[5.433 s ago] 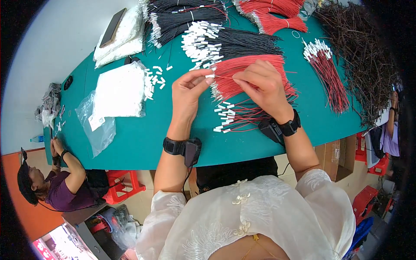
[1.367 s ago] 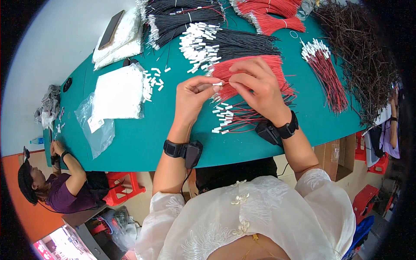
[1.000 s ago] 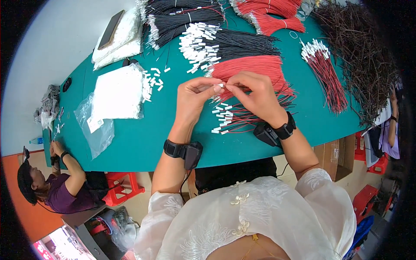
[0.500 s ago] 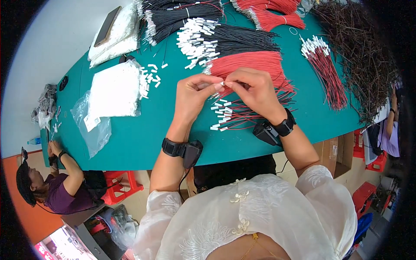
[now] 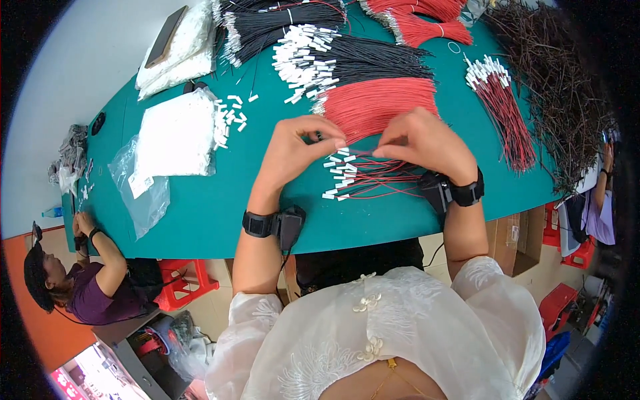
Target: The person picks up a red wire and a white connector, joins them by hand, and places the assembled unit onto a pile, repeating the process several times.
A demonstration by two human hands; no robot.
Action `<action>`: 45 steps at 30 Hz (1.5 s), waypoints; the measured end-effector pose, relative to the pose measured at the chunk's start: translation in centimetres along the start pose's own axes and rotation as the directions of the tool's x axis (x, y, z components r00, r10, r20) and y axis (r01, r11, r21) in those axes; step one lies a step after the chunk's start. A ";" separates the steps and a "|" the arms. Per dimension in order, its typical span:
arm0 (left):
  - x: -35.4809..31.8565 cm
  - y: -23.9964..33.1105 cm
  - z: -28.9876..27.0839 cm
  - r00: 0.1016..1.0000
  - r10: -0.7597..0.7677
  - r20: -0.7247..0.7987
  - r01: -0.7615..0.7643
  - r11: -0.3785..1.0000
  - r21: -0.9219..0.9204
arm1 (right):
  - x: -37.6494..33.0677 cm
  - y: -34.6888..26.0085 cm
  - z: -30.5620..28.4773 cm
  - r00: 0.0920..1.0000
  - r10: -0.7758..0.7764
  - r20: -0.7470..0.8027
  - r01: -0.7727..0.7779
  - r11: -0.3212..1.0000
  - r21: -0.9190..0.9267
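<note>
At the white end of a wire, my left hand (image 5: 298, 147) is closed, its thumb and index finger pinching a small white connector (image 5: 343, 151). My right hand (image 5: 427, 141) pinches the dark reddish wire (image 5: 363, 154) a short way to the right, so the wire runs between the two hands. Just below them lies a loose row of red and black wires (image 5: 383, 179) with white connectors at their left ends. Beyond my hands a thick bundle of red wires (image 5: 380, 103) rests against black wires (image 5: 380, 60) tipped with white connectors.
Loose white connectors (image 5: 230, 120) lie beside a full clear bag (image 5: 177, 133) on the green table (image 5: 220, 220). A finished-looking red-black bundle (image 5: 500, 113) and a dark wire heap (image 5: 557, 87) lie at right. Another person (image 5: 100, 280) sits at left.
My hands have drawn apart: the right has moved right and down along the wire, while the left has come slightly lower with the connector.
</note>
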State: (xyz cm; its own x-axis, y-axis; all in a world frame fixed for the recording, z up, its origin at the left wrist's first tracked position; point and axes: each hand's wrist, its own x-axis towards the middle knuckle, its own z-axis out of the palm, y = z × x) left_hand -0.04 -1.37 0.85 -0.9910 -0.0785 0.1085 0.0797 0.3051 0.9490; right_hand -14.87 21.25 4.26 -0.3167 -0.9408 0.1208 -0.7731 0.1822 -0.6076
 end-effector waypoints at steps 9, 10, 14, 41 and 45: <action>1.6 -4.0 -0.7 0.705 0.365 -0.609 0.111 0.790 0.603 | 2.1 -0.7 4.2 0.991 -0.111 -0.081 0.103 0.990 -0.095; 1.8 -4.1 -0.9 0.738 0.335 -0.585 0.120 0.789 0.602 | 2.1 -0.5 4.4 0.990 -0.114 -0.081 0.106 0.990 -0.096; 1.9 -4.4 -1.5 0.802 0.250 -0.542 0.146 0.798 0.585 | 2.3 -0.2 4.5 0.983 -0.136 -0.126 0.121 0.985 -0.120; 0.6 -1.2 1.0 0.823 -0.176 -0.540 -0.051 0.924 -0.379 | 2.7 0.1 4.9 0.942 -0.050 -0.331 0.126 0.969 0.211; 0.3 -0.4 0.9 0.825 -0.160 -0.542 -0.101 0.902 -0.420 | 2.6 -1.0 4.4 0.941 0.121 -0.317 0.039 0.889 0.456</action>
State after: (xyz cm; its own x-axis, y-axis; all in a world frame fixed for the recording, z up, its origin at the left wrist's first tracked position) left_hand -0.46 -0.65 0.19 -0.7718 -0.6282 0.0980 0.2175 -0.1160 0.9691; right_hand -12.49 17.34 1.74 -0.5657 -0.7723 0.2888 -0.4494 -0.0049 -0.8933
